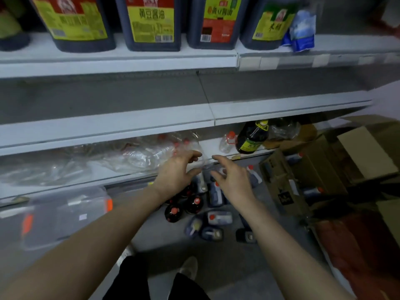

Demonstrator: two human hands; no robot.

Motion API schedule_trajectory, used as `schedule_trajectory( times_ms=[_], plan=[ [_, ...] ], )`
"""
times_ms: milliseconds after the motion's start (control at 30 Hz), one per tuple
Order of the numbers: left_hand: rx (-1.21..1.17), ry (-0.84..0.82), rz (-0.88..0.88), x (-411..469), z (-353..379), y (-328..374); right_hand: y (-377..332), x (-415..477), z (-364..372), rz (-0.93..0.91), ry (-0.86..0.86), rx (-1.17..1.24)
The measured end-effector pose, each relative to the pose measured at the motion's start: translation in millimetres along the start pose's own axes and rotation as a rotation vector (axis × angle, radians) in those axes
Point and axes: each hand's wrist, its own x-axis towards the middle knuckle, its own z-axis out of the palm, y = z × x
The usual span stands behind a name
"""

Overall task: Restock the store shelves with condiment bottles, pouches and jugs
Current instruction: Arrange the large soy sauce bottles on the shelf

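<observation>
Open cardboard boxes on grey floor

White shelves, grey floor, cardboard boxes

Top shelf: four big dark plastic jugs with bright labels, plus a fifth cut off at left edge. One blue-and-white plastic pouch. Lower shelf: one dark bottle with yellow neck tag, one loose clear red-capped bottle. Floor: three round dark red-capped bottles; squarish dark jugs too blurred to count.
</observation>
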Motion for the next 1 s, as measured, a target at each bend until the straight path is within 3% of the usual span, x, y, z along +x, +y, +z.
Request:
schedule_trajectory(
  times_ms=[167,567,1000],
  plan=[
    [-0.018,-0.029,-0.134,-21,23,-39,18,-1,46,0.017,-0.139,0.018],
    [-0.014,-0.179,-0.358,-51,78,-182,72,-10,194,0.202,-0.261,0.112],
    [-0.020,-0.363,-0.583,-80,199,-356,191,-22,391,0.445,-0.409,0.170]
  ],
)
